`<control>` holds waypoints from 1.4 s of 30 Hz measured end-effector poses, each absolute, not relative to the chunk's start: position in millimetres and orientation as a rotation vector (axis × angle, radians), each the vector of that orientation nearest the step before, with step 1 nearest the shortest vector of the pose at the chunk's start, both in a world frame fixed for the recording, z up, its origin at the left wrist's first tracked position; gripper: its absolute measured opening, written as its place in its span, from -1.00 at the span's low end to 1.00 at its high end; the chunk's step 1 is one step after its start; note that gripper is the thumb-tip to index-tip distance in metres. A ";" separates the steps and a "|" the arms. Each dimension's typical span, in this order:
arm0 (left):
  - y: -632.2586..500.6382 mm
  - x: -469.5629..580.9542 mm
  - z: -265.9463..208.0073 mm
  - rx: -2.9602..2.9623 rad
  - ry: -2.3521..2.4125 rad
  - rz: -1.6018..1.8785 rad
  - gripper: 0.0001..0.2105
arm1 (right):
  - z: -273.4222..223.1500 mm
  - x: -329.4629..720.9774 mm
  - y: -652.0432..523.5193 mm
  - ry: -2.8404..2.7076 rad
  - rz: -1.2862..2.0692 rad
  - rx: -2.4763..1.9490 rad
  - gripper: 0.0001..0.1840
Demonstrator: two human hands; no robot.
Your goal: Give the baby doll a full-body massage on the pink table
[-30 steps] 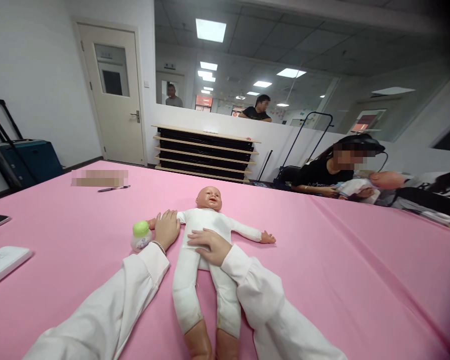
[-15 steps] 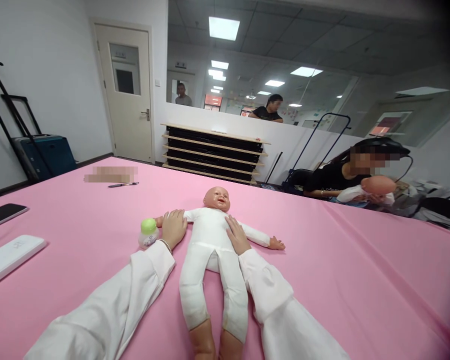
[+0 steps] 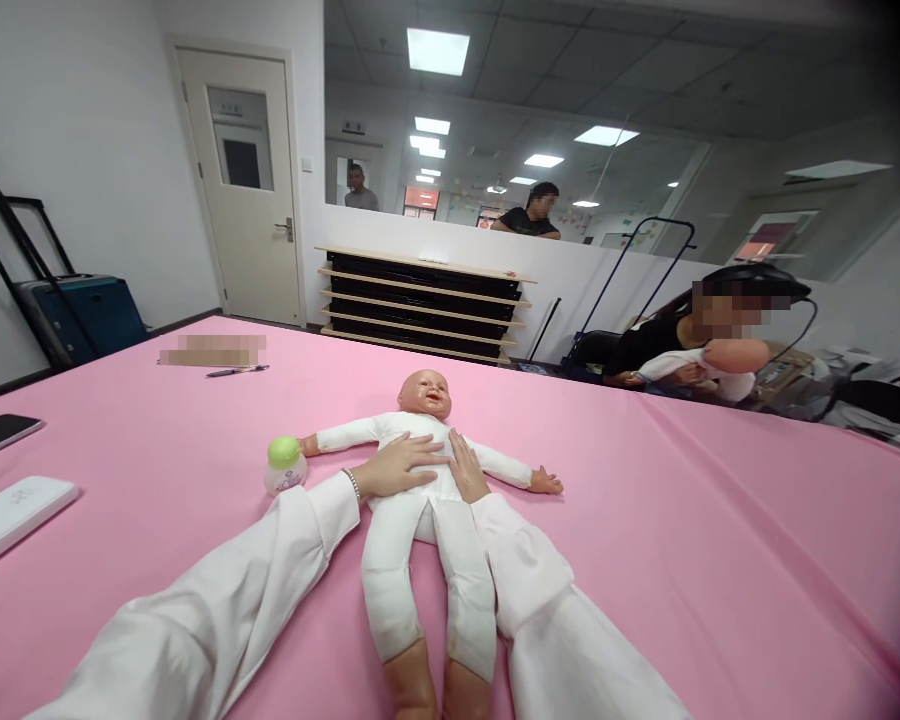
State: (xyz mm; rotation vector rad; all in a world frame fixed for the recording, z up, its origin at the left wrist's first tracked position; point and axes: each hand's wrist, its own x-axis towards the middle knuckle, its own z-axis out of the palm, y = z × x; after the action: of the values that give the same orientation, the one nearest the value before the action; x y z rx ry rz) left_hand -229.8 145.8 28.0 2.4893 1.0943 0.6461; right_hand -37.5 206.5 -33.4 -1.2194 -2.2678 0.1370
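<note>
A baby doll (image 3: 390,540) with a white cloth body lies on its back, head away from me, arms spread. My left hand (image 3: 405,466) lies flat across the doll's chest and belly, fingers stretched out to the right. Against the right side of the doll's torso rests my right hand (image 3: 466,468), its fingers extended and pointing up toward the shoulder. Both hands touch the white cloth without gripping it. A small jar with a green lid (image 3: 284,463) stands beside the doll's hand at the left, close to my left wrist.
The pink-covered table (image 3: 682,540) also carries a white power bank (image 3: 22,520), a phone (image 3: 1,436) and a pen (image 3: 237,371). Across the table at the right, a person (image 3: 652,335) holds another doll (image 3: 735,356). Stacked boards (image 3: 420,305) stand against the wall.
My left hand has moved right, from the doll's arm at the left onto its chest and belly. My right hand stays at the torso's side. The view has shifted slightly.
</note>
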 end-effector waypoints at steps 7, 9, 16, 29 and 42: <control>164.9 -230.0 12.2 2.246 1.552 0.754 -0.57 | -45.3 -35.9 210.9 -2.222 0.317 -1.194 -0.41; 166.4 -231.6 6.1 2.110 1.698 0.841 -0.57 | -42.2 -38.4 211.7 -2.198 0.396 -1.220 -0.41; 172.3 -238.5 -12.2 1.831 1.776 1.083 -0.58 | -8.1 -55.6 181.5 -2.376 0.537 -1.067 -0.44; 178.4 -235.6 -21.8 1.652 1.597 1.221 -0.55 | 15.6 -95.3 185.9 -1.935 0.524 -1.788 0.08; 156.6 -245.0 -8.6 1.367 1.639 1.397 -0.62 | -3.0 -74.2 181.5 -1.625 0.471 -1.689 -0.39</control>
State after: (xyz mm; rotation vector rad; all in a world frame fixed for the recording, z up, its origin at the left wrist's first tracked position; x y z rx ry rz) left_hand -245.0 156.6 -8.6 1.3672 1.6392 1.3968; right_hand -74.2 181.5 -3.0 -1.6891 -1.6252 0.4706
